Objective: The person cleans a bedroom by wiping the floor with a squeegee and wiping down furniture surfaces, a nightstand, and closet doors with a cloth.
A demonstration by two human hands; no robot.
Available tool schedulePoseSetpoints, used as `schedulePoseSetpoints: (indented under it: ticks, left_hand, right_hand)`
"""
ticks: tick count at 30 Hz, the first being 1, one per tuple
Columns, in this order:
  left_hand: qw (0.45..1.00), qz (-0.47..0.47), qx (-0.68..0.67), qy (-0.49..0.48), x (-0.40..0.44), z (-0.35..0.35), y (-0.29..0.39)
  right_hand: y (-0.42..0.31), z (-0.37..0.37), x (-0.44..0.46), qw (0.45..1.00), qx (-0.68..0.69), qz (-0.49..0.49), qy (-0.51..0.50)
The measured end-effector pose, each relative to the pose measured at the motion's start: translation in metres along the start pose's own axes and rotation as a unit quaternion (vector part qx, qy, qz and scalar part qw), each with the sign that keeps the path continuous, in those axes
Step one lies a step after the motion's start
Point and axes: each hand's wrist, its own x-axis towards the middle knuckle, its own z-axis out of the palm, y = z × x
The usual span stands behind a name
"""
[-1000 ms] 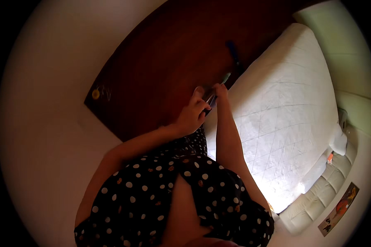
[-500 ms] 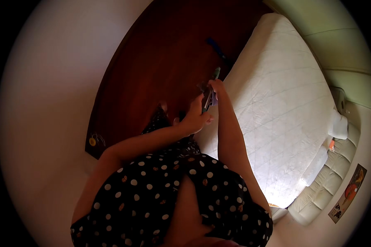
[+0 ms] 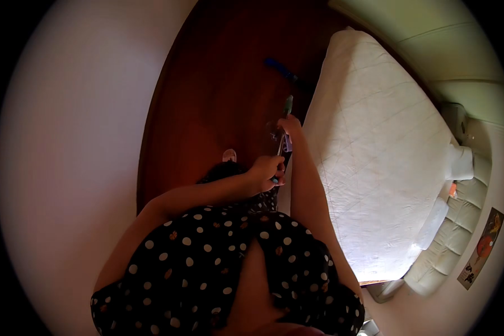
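Note:
My left hand [image 3: 267, 172] is closed around the near end of a thin, shiny object [image 3: 280, 147], too small to name. Farther out, my right hand [image 3: 289, 125] is closed on something whose green, flat end [image 3: 288, 104] sticks out beyond the fingers. A purple item [image 3: 288, 144] hangs just below my right hand. Small clear or whitish bits [image 3: 273, 130] show to the left of that hand; what they are is unclear. Both hands are in front of my body, above the dark reddish floor.
A bed with a white quilted mattress [image 3: 369, 151] stands at the right, its padded headboard [image 3: 448, 246] against the wall. A blue object [image 3: 280, 68] lies on the floor [image 3: 207, 95] ahead. My foot [image 3: 229, 155] shows below. A pale wall [image 3: 78, 140] is at the left.
The view has turned, and the yellow item on the floor at the left has gone out of sight. My left hand has drawn back from my right hand. A foot has come into view.

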Motion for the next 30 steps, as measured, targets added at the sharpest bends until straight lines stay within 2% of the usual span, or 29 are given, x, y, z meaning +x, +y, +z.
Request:
schedulePoseSetpoints:
  ticks: [3, 6, 9, 10, 13, 16, 19, 20, 23, 26, 29, 30]
  left_hand:
    - [0.999, -0.004, 0.014, 0.052, 0.03, 0.068, -0.027]
    - [0.998, -0.016, 0.023, 0.049, 0.081, 0.143, -0.064]
    - [0.991, -0.031, 0.081, 0.102, 0.119, 0.198, -0.077]
    - [0.993, -0.016, 0.066, 0.094, 0.131, 0.21, -0.077]
    - [0.997, -0.012, 0.067, 0.032, 0.156, 0.241, -0.062]
    - [0.996, 0.012, 0.08, 0.044, 0.153, 0.27, -0.057]
    - [0.996, 0.039, 0.082, 0.002, 0.152, 0.287, -0.059]
    - [0.995, 0.039, 0.096, -0.002, 0.147, 0.296, -0.059]
    - [0.991, 0.033, 0.128, 0.001, 0.154, 0.286, -0.06]
    - [0.982, 0.017, 0.188, -0.012, 0.165, 0.256, -0.063]
    - [0.968, -0.027, 0.245, -0.051, 0.156, 0.219, -0.032]
    - [0.964, -0.036, 0.261, -0.032, 0.146, 0.208, -0.019]
  right_hand:
    - [0.023, -0.07, -0.007, 0.998, 0.052, 0.04, 0.023]
    - [0.067, -0.152, 0.002, 0.991, 0.11, 0.068, 0.019]
    - [0.102, -0.199, 0.031, 0.999, 0.021, 0.029, -0.001]
    - [0.111, -0.204, 0.045, 0.998, 0.014, 0.021, 0.049]
    - [0.095, -0.261, 0.065, 0.992, 0.115, 0.019, -0.057]
    - [0.097, -0.274, 0.059, 0.96, 0.271, 0.071, 0.005]
    - [0.088, -0.309, 0.036, 0.903, 0.42, 0.055, -0.077]
    - [0.083, -0.319, 0.031, 0.898, 0.428, 0.066, -0.081]
    - [0.1, -0.303, 0.044, 0.901, 0.427, 0.042, -0.059]
    - [0.104, -0.284, 0.048, 0.912, 0.404, 0.065, -0.042]
    - [0.105, -0.237, 0.054, 0.91, 0.409, 0.039, -0.055]
    - [0.101, -0.218, 0.056, 0.907, 0.416, 0.025, -0.063]
